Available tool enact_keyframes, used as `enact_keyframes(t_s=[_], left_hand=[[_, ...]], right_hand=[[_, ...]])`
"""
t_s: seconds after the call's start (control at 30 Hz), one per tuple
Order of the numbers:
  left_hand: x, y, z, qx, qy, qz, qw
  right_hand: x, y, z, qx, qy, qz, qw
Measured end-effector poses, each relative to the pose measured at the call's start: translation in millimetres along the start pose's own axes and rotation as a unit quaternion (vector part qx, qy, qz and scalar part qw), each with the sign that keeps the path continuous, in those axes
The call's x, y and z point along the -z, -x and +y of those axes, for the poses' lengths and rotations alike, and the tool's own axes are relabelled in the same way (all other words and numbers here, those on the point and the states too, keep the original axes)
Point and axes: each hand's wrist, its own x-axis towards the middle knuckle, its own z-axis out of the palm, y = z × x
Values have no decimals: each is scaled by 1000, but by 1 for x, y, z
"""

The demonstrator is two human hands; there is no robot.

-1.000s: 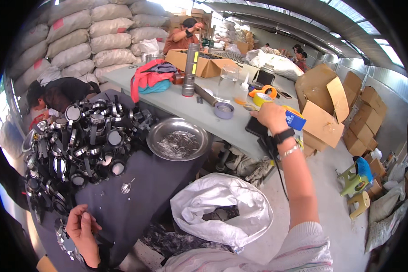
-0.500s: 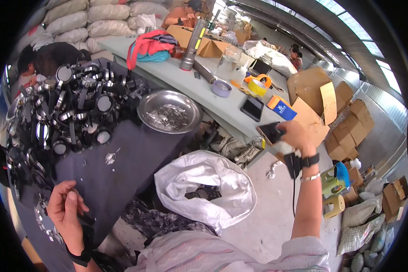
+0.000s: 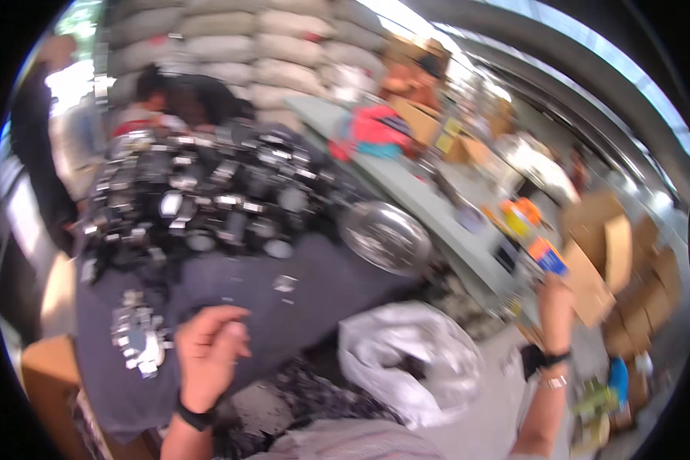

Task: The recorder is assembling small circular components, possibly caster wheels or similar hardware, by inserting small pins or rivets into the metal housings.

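My left hand hovers over the dark cloth of the table, fingers loosely bent and apart, with nothing seen in them. Beside it lies a small group of silvery watch parts. A large heap of wristwatches with dark straps covers the far part of the cloth. To its right stands a round metal bowl; its contents are blurred. My right hand reaches to the near end of the grey-green bench, by a blue-and-orange box. Motion smears its fingers, and whatever they touch is unclear.
An open white sack stands below the table edge. Yellow and orange tape rolls and a red-and-teal cloth lie on the bench. Cardboard boxes stand at right. A person bends beyond the watches; stacked sacks line the back.
The view has swung left, so the scene sits further right and is blurred. My right hand, earlier at a phone on the bench corner, remains near that corner. My left hand still hovers over the cloth.
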Motion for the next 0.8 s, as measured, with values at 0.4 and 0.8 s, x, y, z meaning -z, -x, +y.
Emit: enact_keyframes(t_s=[0.4, 0.8], left_hand=[[106, 87, -101, -23, -67, 412, 908], [106, 83, -81, -30, -273, 376, 885]], right_hand=[[156, -110, -209, 213, -534, 237, 783], [325, -247, -563, 378, -686, 405, 472]])
